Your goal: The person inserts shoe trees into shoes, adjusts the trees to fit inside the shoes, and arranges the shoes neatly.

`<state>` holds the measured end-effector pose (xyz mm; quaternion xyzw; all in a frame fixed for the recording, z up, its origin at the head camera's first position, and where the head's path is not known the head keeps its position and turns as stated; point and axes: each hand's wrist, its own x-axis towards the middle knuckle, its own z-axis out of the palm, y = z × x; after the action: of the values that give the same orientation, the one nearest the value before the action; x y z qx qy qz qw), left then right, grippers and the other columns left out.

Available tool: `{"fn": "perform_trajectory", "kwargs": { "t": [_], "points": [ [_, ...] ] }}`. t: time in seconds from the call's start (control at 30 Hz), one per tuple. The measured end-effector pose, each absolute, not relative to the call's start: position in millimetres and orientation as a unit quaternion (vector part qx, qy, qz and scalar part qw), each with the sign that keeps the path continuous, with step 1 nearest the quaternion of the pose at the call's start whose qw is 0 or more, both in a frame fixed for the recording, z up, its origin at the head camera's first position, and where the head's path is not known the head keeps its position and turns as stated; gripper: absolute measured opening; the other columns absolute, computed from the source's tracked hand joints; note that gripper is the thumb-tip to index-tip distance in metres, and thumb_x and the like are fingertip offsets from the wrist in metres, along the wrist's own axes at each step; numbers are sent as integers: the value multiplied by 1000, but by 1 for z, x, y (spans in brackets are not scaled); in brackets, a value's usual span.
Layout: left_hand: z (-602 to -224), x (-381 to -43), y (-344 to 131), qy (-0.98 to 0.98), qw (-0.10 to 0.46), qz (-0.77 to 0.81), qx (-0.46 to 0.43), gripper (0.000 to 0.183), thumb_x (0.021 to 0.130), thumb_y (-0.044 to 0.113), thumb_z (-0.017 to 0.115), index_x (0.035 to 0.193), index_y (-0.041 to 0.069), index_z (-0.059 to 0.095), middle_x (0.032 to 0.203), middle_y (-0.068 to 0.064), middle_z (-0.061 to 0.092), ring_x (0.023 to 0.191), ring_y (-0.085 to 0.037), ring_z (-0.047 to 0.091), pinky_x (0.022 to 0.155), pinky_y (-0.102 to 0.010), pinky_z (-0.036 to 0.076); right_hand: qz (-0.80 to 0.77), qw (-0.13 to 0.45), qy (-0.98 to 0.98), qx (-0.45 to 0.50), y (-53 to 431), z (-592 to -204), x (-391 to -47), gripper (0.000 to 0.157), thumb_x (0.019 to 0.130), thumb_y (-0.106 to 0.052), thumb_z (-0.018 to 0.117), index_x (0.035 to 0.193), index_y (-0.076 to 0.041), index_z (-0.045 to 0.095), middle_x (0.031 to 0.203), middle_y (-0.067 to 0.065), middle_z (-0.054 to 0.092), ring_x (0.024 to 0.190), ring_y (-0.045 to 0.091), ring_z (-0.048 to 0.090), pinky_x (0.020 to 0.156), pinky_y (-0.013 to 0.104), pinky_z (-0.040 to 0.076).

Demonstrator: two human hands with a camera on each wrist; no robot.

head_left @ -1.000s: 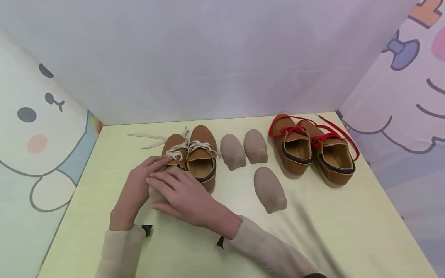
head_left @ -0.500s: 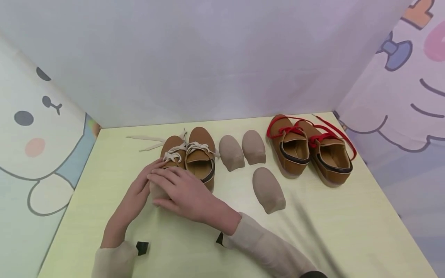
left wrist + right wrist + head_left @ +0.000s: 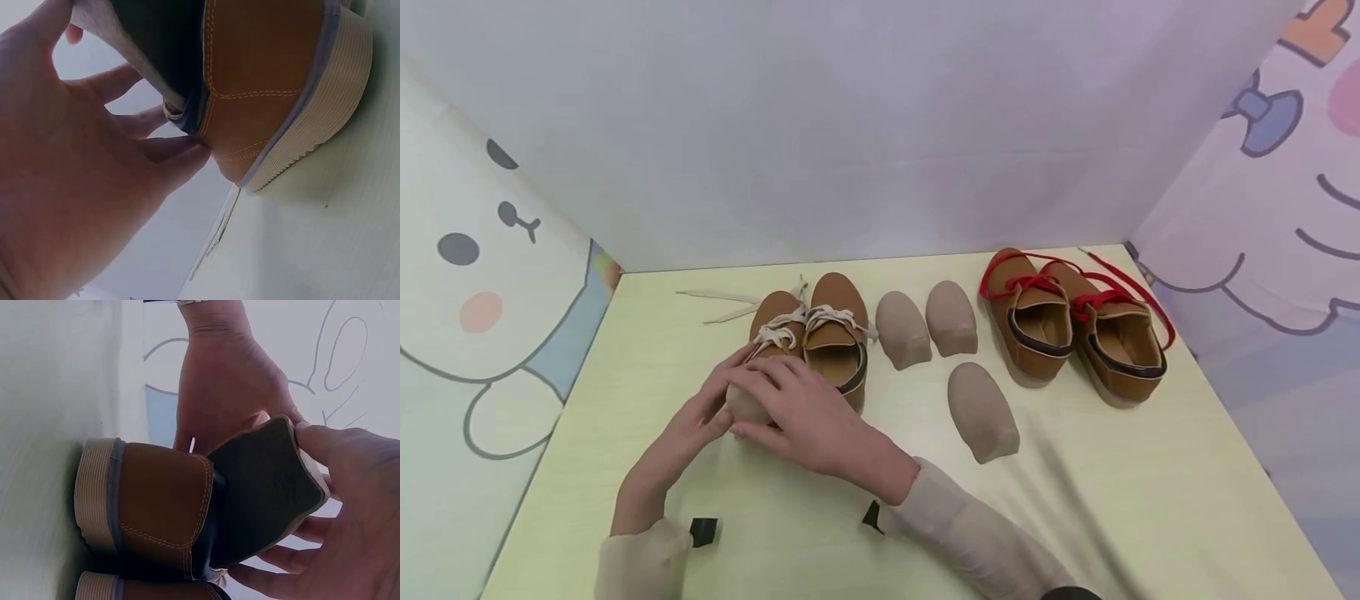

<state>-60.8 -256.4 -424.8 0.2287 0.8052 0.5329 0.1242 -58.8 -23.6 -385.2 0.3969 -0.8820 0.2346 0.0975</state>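
A beige moulded shoe insert [image 3: 747, 406] stands tilted at the opening of the left white-laced brown shoe [image 3: 773, 315]; its dark hollow underside [image 3: 269, 487] shows in the right wrist view. My right hand [image 3: 812, 417] grips the insert from the right, thumb on its edge. From the other side, my left hand [image 3: 700, 412] holds the insert with the thumb at its edge, while one fingertip touches the shoe's side [image 3: 262, 62] near the collar. How deep the insert sits is hidden. Alongside stands the matching white-laced shoe [image 3: 837, 300], its opening bare.
Two beige inserts [image 3: 902, 329] [image 3: 952, 318] lie to the right of the white-laced pair, and another insert [image 3: 983, 412] lies nearer. Two brown shoes with red laces [image 3: 1028, 325] [image 3: 1120, 337] stand at the right. A loose white lace [image 3: 718, 294] trails left on the table [image 3: 820, 550].
My left hand has drawn back from the white laces towards the shoe's heel, and its wrist has dropped lower. My right hand stays on the insert, nearly in place.
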Motion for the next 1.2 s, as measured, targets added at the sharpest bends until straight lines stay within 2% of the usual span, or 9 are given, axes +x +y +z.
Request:
{"fn": "perform_trajectory", "kwargs": {
  "t": [0.07,0.13,0.2,0.27,0.43,0.63,0.7,0.97,1.2],
  "points": [
    [-424,-60,-256,806,121,535,222,63,112,32,46,168,25,18,176,3,17,158,0,18,123,-64,24,224,88,-885,398,-23,-385,-59,57,109,-44,51,160,-21,38,149,2,52,143,19,48,119,35,42],
    [-423,-60,-255,812,116,531,214,61,112,26,46,168,26,21,176,4,19,157,1,20,125,-40,29,217,78,-887,401,-23,-385,-59,56,111,-37,46,163,-19,33,151,3,51,145,19,46,121,34,40],
    [-422,-59,-254,815,111,529,209,61,112,21,46,168,27,23,175,4,20,157,2,21,117,-16,29,210,71,-888,403,-22,-385,-60,56,112,-31,42,165,-17,30,152,4,49,146,19,44,122,33,40],
    [-422,-59,-254,815,107,529,209,61,111,18,46,167,26,24,175,3,21,157,3,22,110,-6,27,210,67,-888,404,-22,-385,-61,55,111,-28,40,165,-17,30,152,4,49,146,19,45,121,32,40],
    [-424,-59,-253,820,101,528,199,61,110,15,47,166,27,27,174,5,23,158,0,23,110,-5,27,214,65,-887,405,-21,-387,-61,54,112,-28,39,165,-19,30,152,4,49,145,19,45,120,31,41],
    [-427,-59,-254,832,99,515,180,61,110,16,47,166,30,28,174,8,24,163,-26,17,110,-7,25,218,53,-888,401,-20,-389,-62,55,112,-30,39,165,-21,27,154,4,48,147,20,44,121,33,41],
    [-428,-59,-254,834,99,513,178,61,110,16,47,166,30,28,174,9,24,163,-28,18,111,-6,25,221,48,-889,399,-19,-389,-62,55,112,-30,40,165,-22,28,156,4,48,148,20,44,123,34,39],
    [-429,-59,-253,832,87,517,183,59,109,13,49,164,28,33,173,7,26,157,2,22,110,-2,26,223,47,-886,403,-16,-390,-66,53,112,-32,45,162,-22,33,159,5,48,151,21,42,126,35,35],
    [-432,-60,-253,833,82,515,182,60,108,10,53,161,33,38,173,7,28,156,6,23,111,-2,27,201,57,-891,403,-16,-392,-67,53,111,-34,50,161,-24,36,159,3,49,150,22,41,126,34,34]
  ]
}}
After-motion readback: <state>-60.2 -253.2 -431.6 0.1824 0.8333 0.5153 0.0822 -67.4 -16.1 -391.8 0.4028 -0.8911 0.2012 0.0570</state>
